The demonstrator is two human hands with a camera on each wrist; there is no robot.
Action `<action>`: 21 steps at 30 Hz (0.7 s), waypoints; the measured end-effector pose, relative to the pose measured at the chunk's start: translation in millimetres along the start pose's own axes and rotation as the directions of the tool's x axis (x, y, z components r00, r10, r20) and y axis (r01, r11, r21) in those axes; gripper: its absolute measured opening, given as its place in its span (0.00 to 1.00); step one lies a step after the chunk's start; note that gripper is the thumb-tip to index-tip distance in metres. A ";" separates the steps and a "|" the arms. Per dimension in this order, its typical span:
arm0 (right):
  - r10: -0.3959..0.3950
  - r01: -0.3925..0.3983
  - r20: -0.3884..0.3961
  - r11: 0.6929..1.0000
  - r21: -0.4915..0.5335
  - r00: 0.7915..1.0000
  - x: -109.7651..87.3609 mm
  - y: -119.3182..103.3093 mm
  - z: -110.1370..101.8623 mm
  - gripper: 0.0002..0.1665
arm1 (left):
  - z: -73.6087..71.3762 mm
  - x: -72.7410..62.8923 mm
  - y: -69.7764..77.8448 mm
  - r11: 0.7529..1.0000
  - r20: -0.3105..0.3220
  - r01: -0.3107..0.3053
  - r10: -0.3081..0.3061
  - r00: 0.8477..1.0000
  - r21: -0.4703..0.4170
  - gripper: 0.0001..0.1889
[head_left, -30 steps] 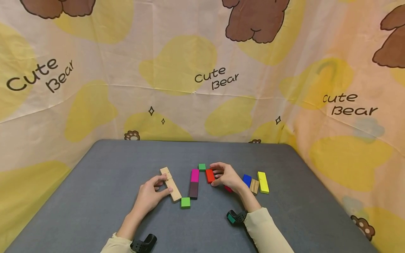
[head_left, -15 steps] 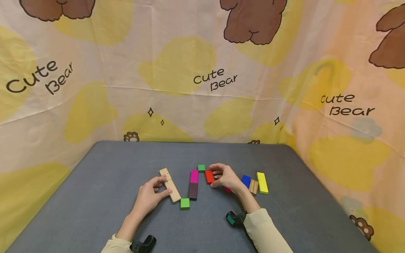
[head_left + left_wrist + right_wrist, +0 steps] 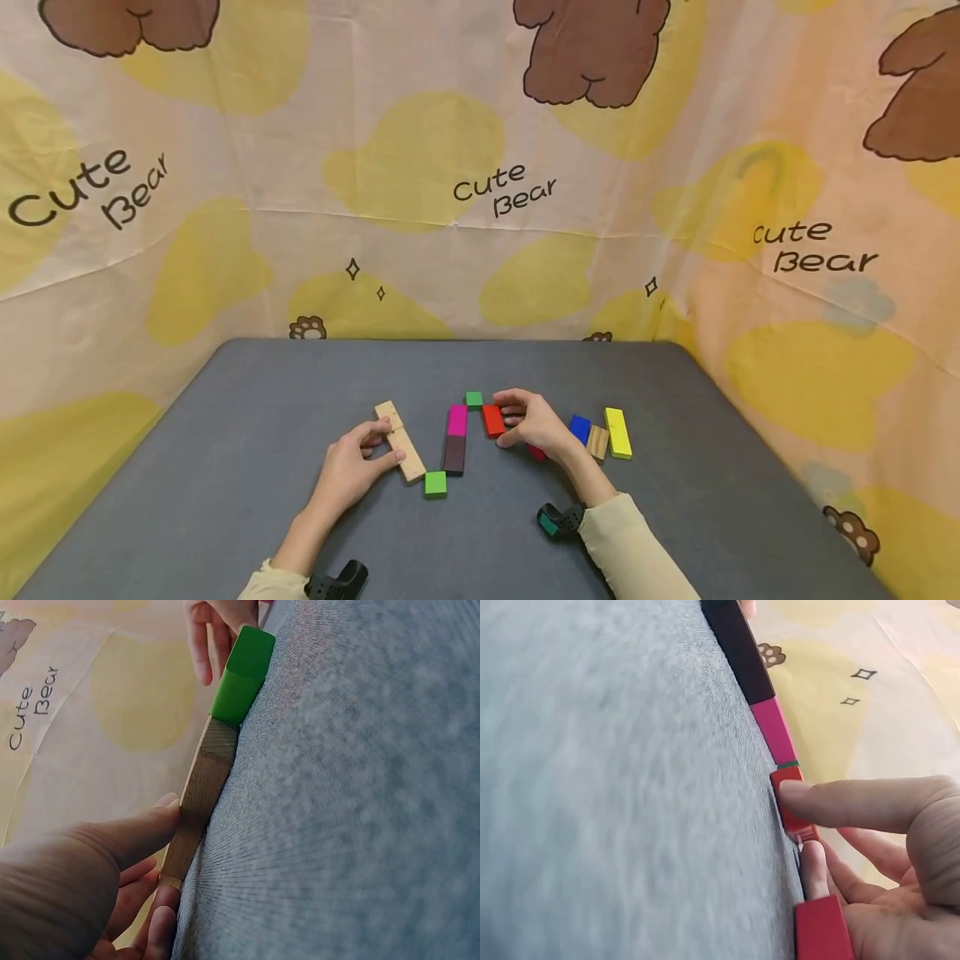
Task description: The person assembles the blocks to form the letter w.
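Two pale wooden blocks [image 3: 405, 461] lie end to end in a slanted line on the grey table. My left hand [image 3: 352, 467] touches them, its thumb against the side of the nearer block and its fingertips around the seam. A light green block [image 3: 244, 675] sits at the nearer block's end. Farther right, my right hand [image 3: 536, 425] holds a red block [image 3: 789, 780] between thumb and fingers. That red block lies beside a darker green block [image 3: 474, 401]. A magenta block [image 3: 457, 420] and a dark purple block [image 3: 453, 457] form a line between the hands.
Partly covered by the right hand is a crimson block [image 3: 823, 930]. Beyond that wrist lie a blue block [image 3: 580, 428], a brown striped wooden block [image 3: 597, 442] and a yellow block [image 3: 618, 433]. A bear-print cloth [image 3: 420, 275] hangs behind the table [image 3: 300, 392].
The head view shifts slightly. Both hands and the blocks keep the same places relative to one another.
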State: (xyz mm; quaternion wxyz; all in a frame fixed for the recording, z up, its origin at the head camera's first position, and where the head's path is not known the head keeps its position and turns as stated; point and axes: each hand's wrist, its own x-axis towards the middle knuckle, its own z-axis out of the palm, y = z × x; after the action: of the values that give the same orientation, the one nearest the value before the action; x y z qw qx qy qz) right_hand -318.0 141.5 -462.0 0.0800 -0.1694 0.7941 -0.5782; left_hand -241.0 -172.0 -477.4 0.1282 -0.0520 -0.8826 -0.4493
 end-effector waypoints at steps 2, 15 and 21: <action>-0.002 0.002 0.003 1.000 0.016 1.000 -1.5 0.5 -2.7 0.45 | -0.1 0.1 0.4 1.000 -0.005 -0.016 0.016 1.000 0.004 0.25; -0.110 0.102 -0.071 0.990 -0.099 0.991 -24.3 -7.9 -70.5 0.24 | -1.5 0.1 -0.1 1.000 0.005 -0.028 0.028 1.000 -0.004 0.24; -0.126 0.110 -0.053 0.965 -0.239 0.991 -37.8 -2.5 -105.4 0.22 | -1.1 -0.7 1.2 1.000 0.012 -0.026 0.026 1.000 0.001 0.24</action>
State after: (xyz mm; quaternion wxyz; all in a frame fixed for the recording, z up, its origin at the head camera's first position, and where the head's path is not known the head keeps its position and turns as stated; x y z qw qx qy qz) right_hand -316.5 248.4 -428.7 -0.0022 -0.2052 0.8477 -0.4892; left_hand -239.9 -172.2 -476.0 0.1289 -0.0658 -0.8829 -0.4466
